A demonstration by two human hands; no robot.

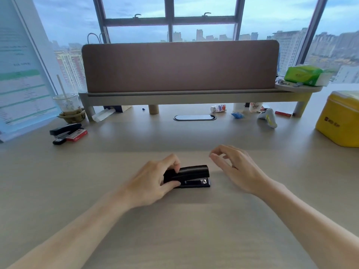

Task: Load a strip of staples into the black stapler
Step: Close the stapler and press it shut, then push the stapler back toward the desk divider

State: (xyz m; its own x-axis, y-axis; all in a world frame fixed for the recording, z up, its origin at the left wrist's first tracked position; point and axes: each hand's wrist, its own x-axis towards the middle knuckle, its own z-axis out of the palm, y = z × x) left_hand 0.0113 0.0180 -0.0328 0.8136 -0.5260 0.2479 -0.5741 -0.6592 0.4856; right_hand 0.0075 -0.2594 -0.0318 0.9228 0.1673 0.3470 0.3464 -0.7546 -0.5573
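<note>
The black stapler [191, 175] lies on the desk in front of me, its metal nose pointing right and its lid down. My left hand [153, 179] grips its rear end, thumb on the near side and fingers over the top. My right hand [236, 167] hovers just right of the stapler's nose with its fingers curled and apart, holding nothing that I can see. A second black stapler [64, 131] rests far left beside a red staple box [76, 135]. No loose strip of staples shows.
A brown partition on a raised shelf [180, 94] crosses the back of the desk. A plastic drink cup [68, 105] stands at the left and a yellow box [340, 119] at the right. Small bottles and wrappers lie under the shelf.
</note>
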